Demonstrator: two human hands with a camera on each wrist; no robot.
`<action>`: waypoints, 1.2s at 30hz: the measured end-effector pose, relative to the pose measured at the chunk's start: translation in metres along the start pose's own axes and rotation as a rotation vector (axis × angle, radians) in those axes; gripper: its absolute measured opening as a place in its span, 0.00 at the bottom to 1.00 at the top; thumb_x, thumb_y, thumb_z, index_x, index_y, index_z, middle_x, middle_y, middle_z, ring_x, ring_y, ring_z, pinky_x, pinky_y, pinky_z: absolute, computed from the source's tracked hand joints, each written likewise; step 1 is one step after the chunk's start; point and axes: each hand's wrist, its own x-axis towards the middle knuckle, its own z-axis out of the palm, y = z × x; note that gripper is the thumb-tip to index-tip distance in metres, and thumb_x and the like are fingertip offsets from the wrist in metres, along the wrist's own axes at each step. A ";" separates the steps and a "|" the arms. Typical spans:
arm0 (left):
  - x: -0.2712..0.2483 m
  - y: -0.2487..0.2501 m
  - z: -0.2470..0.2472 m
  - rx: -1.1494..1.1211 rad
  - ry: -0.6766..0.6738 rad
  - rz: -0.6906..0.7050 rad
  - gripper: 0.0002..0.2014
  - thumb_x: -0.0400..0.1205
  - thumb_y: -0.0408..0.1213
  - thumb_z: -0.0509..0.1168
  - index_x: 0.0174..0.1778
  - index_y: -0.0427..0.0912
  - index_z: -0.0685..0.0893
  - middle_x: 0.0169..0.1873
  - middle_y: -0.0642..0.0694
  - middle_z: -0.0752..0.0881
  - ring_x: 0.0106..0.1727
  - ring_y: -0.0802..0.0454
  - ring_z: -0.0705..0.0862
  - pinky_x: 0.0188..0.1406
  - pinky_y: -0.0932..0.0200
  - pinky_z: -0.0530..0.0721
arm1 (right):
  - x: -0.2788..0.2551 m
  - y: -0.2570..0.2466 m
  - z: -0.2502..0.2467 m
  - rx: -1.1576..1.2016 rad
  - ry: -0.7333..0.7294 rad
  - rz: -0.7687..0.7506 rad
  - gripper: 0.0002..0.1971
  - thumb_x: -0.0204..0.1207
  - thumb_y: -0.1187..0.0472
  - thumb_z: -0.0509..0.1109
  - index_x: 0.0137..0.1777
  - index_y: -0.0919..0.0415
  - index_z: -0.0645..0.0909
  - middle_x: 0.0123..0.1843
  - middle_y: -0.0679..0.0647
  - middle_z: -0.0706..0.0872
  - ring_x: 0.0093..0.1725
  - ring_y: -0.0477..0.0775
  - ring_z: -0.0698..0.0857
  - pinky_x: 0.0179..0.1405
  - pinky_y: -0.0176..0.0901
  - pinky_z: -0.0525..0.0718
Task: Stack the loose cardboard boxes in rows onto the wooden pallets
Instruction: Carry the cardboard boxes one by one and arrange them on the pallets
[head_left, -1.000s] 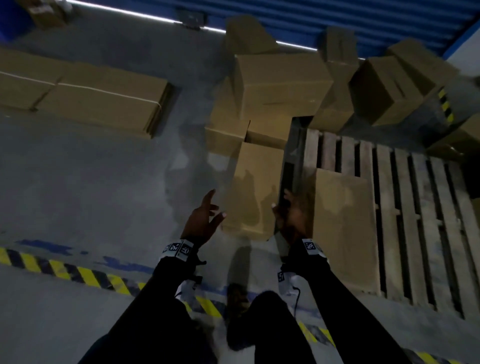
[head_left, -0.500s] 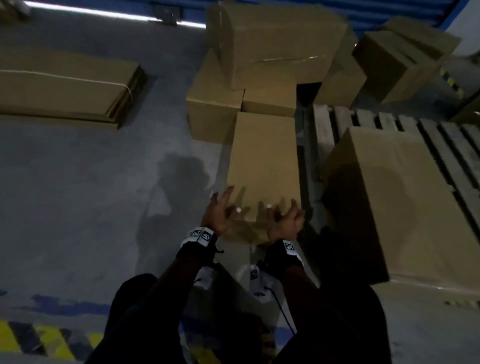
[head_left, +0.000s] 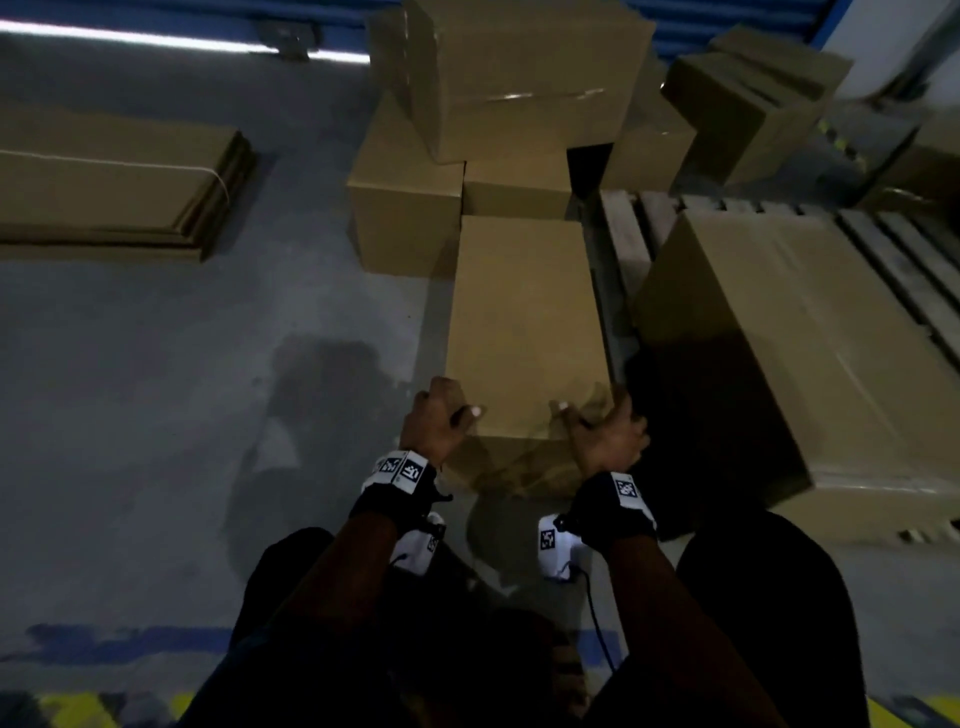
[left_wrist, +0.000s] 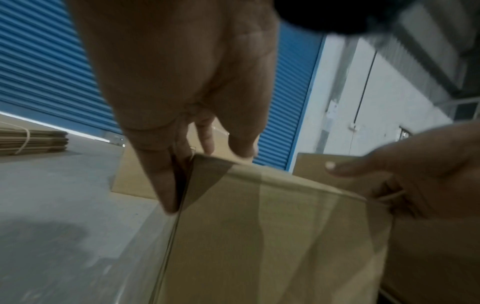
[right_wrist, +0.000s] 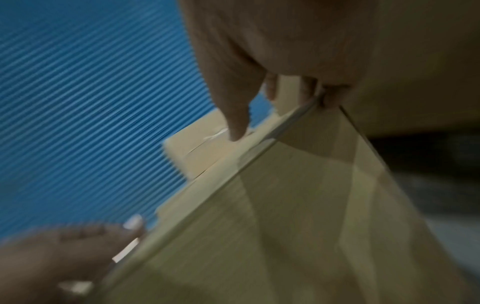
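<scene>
A long cardboard box (head_left: 519, 322) lies on the concrete floor, left of the wooden pallet (head_left: 623, 234). My left hand (head_left: 439, 421) grips its near left corner, thumb on top and fingers down the side; the left wrist view shows this hand (left_wrist: 182, 82) on the box (left_wrist: 272, 236). My right hand (head_left: 605, 431) grips the near right corner, thumb over the top edge, also seen in the right wrist view as a hand (right_wrist: 259, 51) on the box (right_wrist: 285, 226). A larger box (head_left: 789, 338) rests on the pallet at its near left.
A pile of loose boxes (head_left: 519, 78) stands behind the gripped box. A tied bundle of flat cardboard (head_left: 114, 176) lies at far left. A blue roller door (left_wrist: 39, 61) closes the back. Yellow-black floor tape (head_left: 78, 709) runs near my legs.
I have come closer and lower to the box. Both hands, spread in the air a second ago, have closed onto its near corners.
</scene>
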 end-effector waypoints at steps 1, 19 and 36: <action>-0.005 -0.007 -0.001 -0.007 0.015 -0.007 0.30 0.77 0.54 0.72 0.69 0.41 0.72 0.60 0.34 0.82 0.60 0.33 0.82 0.55 0.46 0.81 | -0.002 0.004 0.001 -0.019 0.015 0.005 0.43 0.67 0.41 0.79 0.80 0.53 0.67 0.74 0.69 0.70 0.73 0.74 0.68 0.69 0.65 0.72; -0.018 0.020 -0.043 -0.003 0.209 0.107 0.41 0.75 0.66 0.65 0.80 0.44 0.67 0.75 0.41 0.72 0.75 0.41 0.73 0.72 0.47 0.75 | -0.030 -0.048 0.045 0.440 -0.489 -0.504 0.14 0.79 0.51 0.72 0.59 0.57 0.88 0.52 0.49 0.91 0.52 0.48 0.89 0.55 0.42 0.85; -0.046 -0.076 -0.117 -0.139 -0.070 -0.343 0.40 0.75 0.47 0.77 0.74 0.44 0.57 0.57 0.42 0.81 0.58 0.41 0.83 0.56 0.49 0.82 | 0.001 -0.036 0.046 -0.029 -0.870 -0.385 0.58 0.66 0.59 0.84 0.86 0.42 0.47 0.79 0.55 0.71 0.77 0.62 0.72 0.71 0.50 0.75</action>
